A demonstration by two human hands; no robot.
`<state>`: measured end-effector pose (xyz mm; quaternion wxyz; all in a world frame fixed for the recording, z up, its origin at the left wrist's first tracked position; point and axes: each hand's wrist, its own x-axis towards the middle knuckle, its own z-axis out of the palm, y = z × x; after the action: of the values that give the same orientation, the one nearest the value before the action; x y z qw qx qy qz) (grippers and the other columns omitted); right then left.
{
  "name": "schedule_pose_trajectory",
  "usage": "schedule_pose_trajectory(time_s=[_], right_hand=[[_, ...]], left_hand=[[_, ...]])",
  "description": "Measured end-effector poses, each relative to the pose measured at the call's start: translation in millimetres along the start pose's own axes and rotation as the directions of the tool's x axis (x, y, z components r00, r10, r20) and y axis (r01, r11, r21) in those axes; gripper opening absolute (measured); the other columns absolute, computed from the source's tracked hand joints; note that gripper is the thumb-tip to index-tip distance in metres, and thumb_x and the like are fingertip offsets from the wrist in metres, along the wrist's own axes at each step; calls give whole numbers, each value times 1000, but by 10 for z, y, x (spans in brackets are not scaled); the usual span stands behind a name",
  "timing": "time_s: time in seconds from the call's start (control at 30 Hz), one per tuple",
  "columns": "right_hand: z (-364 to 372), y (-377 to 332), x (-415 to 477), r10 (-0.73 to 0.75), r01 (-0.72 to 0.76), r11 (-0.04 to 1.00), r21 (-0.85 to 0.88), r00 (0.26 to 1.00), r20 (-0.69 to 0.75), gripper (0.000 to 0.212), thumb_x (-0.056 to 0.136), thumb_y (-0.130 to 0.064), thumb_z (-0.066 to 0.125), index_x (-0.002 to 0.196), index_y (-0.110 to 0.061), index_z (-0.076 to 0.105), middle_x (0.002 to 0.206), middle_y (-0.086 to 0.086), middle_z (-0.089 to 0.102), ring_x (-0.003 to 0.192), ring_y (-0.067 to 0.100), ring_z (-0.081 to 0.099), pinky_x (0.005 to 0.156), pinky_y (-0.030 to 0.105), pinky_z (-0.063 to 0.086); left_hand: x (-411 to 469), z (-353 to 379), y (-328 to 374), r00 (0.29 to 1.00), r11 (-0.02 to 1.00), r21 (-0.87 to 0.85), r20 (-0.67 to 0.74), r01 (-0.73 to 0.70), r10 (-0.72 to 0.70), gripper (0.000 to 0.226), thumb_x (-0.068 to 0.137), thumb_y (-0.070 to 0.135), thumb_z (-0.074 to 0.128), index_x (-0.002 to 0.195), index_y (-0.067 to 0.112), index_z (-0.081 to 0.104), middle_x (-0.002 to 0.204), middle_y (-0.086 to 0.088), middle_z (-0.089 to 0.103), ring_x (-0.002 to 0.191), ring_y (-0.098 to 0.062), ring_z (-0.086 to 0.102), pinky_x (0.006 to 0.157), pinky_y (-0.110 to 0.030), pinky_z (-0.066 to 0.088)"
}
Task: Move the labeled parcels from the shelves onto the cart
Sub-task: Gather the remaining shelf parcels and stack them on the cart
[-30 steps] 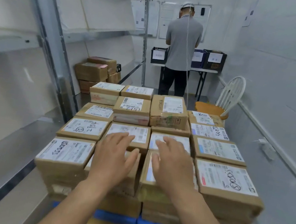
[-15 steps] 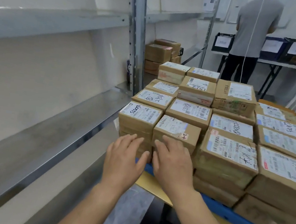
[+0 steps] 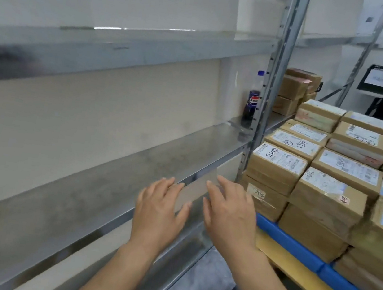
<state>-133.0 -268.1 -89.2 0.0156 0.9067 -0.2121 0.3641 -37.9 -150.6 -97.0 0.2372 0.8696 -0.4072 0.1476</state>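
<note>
Both hands empty at the steel shelf (image 3: 81, 178), loaded cart (image 3: 294, 249) alongside
The left hand (image 3: 158, 210) and right hand (image 3: 227, 212) hover with fingers straight and spread, holding nothing, over the shelf's front lip. Unmoved parcels (image 3: 293, 90) lie well apart from the fingertips, beyond the upright (image 3: 267, 94); the cart with its stacked parcels (image 3: 277, 162) stands just beside the right hand. Likely hazards: a long reach past the upright could knock the cola bottle (image 3: 252, 104), or an added box could topple the crowded stack
</note>
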Motion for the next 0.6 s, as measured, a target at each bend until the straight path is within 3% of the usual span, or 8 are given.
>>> schedule_pose_trajectory(time_s=[0.17,0.4,0.6], right_hand=[[185,-882,0,-71,68,996,55,996,56,38,75,-29,65,106,-8,70,109,15,67,89,30,65,73,39,51],[405,-2039,-150,-179,154,974,166,973,148,47,82,-37,44,107,-8,71,109,16,67,87,32,65,75,41,51],[529,-2920,-276,-280,228,945,232,935,219,48,82,-39,44,109,-8,69,110,15,66,89,32,63,78,39,47]], left_hand=[[-358,-399,-724,992,990,75,-52,122,-118,49,79,47,43,102,14,71,110,-8,68,103,-30,65,83,-47,50],[-978,-927,-1617,961,950,150,-78,274,-265,49,78,46,43,102,13,71,108,-10,68,97,-30,66,83,-46,51],[-1506,-1333,-2269,908,891,178,-89,419,-409,48,83,46,47,114,14,66,123,-11,62,114,-33,58,93,-49,45]])
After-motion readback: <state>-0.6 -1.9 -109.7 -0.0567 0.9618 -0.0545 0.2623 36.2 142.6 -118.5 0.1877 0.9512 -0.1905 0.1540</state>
